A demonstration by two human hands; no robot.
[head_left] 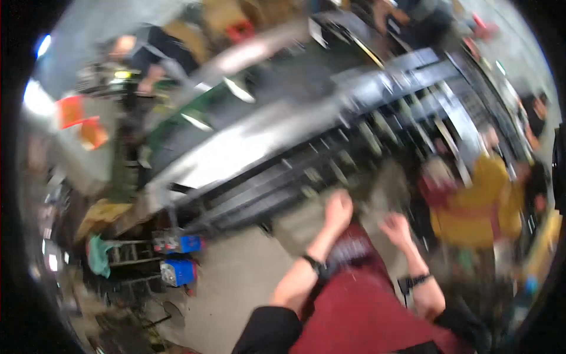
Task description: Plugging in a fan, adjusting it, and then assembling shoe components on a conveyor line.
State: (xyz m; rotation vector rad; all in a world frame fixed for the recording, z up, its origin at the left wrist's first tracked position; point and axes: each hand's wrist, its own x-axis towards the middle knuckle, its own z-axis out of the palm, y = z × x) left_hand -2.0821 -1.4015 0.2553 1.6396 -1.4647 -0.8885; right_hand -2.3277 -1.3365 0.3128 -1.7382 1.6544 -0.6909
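Both my hands are held in front of my dark red apron (359, 307), with a gap between them. My left hand (339, 210) looks rounded, and its fingers are smeared by motion. Lower and to the right, my right hand (396, 230) is blurred too, so its grip does not show. I can make out no object in either one. Each wrist wears a dark band. Beyond my hands runs a long metal conveyor-like workbench (236, 150) with a bright strip along its near side; neither hand visibly touches it.
Blue-and-silver boxes (178, 272) stand on the left near a metal rack (132, 253) with a green cloth (99, 255). A person in a yellow top (477, 206) is close on the right. Another person (156, 53) works across the bench. Orange sheets (71, 112) show at far left.
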